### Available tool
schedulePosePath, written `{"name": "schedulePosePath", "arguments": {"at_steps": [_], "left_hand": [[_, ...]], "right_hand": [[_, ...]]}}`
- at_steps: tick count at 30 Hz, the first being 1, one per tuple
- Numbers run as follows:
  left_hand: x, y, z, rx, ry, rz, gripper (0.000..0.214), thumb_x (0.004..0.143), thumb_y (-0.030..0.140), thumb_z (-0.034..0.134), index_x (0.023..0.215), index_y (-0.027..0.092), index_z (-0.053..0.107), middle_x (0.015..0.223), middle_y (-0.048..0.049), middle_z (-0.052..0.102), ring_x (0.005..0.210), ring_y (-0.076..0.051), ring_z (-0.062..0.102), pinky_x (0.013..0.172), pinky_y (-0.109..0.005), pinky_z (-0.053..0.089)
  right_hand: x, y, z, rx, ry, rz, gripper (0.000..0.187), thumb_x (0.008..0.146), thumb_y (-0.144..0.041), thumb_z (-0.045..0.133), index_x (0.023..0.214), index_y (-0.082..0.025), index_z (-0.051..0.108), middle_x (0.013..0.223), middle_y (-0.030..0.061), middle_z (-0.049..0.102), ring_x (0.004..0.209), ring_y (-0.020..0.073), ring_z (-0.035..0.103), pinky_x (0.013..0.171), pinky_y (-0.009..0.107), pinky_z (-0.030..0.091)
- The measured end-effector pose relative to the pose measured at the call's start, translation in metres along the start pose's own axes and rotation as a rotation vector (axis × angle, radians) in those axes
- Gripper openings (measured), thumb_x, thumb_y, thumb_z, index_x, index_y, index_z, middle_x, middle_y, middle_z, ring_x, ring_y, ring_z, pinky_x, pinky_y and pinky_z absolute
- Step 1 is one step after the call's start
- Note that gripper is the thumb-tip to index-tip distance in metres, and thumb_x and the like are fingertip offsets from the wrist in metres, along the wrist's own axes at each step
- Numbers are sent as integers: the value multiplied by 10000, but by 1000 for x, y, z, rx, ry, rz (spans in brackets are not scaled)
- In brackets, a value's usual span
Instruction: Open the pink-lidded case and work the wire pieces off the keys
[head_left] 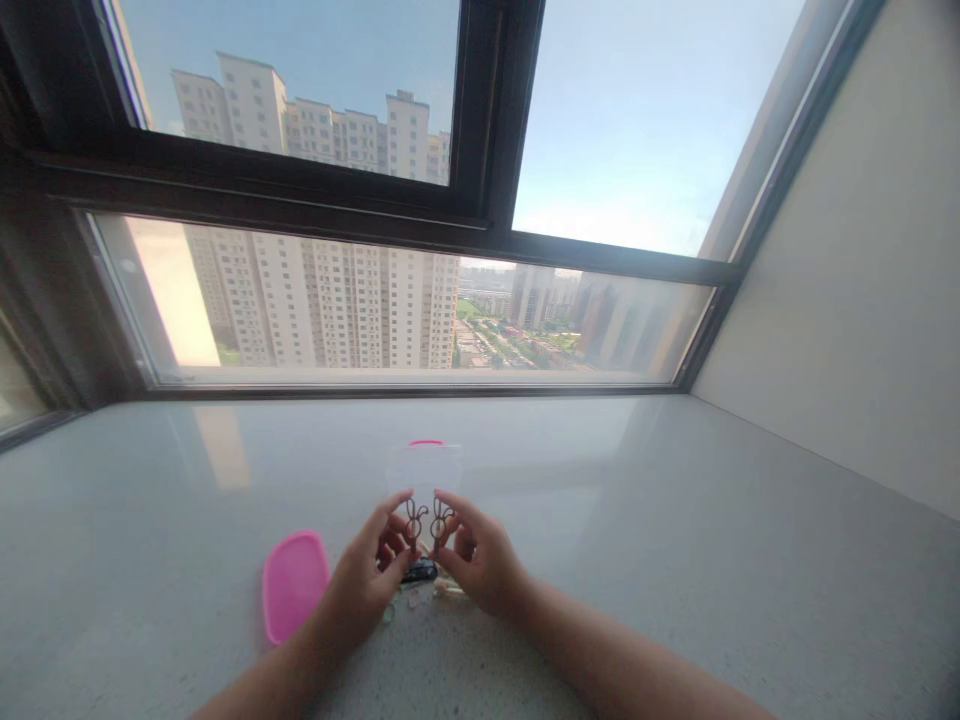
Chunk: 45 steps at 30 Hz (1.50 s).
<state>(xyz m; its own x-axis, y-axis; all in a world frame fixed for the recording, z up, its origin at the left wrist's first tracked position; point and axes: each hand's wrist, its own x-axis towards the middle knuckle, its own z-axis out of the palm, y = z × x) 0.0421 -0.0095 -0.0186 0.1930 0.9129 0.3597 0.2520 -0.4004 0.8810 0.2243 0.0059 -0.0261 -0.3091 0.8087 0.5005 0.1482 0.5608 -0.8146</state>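
My left hand (pixel 367 570) pinches a small rabbit-shaped wire clip (pixel 415 520) between its fingertips. My right hand (pixel 480 560) holds a matching dark wire clip (pixel 443 520), and the two clips sit side by side, close together or touching. Beneath my hands lies a dark small object (pixel 418 571), partly hidden, with several small pale pieces (pixel 448 590) around it. Behind the clips stands a clear plastic container (pixel 424 470) with a bit of pink at its far rim. A pink plastic lid (pixel 294 587) lies to the left of my left wrist.
All of this rests on a pale speckled stone windowsill (pixel 675 500). A dark-framed window (pixel 480 225) runs along its far edge, looking out on tall apartment blocks. A beige wall (pixel 840 260) rises at the right.
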Motion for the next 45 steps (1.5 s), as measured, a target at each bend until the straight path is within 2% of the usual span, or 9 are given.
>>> {"name": "schedulePosePath", "arguments": {"at_steps": [9,17,33,45], "left_hand": [[-1,4,0,17,-1,2,515,810,201,562,1292,248,386,827,18,565,657,-129,532,597,-254,444],[-3,11,1,8,45,-2,515,784,202,575,1276,226,425,804,19,572,638,-127,519,578,-250,433],[-4,9,-1,47,4,10,528,786,209,581,1290,224,428,818,10,593,636,-131,528,596,-257,447],[-3,9,0,42,10,30,508,802,195,554,1292,231,423,820,10,581,667,-140,546,610,-256,446]], "right_hand": [[1,-1,-1,-9,6,-3,640,697,-78,603,1283,-272,433,789,-34,587,443,28,377,417,137,302],[1,-4,-2,-24,-3,-8,609,722,-112,595,1288,-256,421,818,-23,579,442,25,380,411,137,297],[0,3,0,-32,-17,6,632,701,-85,564,1284,-271,403,843,-24,576,444,24,391,411,131,301],[0,-2,-1,-48,-31,9,621,685,-64,550,1261,-267,437,820,-24,598,446,30,409,412,129,312]]}}
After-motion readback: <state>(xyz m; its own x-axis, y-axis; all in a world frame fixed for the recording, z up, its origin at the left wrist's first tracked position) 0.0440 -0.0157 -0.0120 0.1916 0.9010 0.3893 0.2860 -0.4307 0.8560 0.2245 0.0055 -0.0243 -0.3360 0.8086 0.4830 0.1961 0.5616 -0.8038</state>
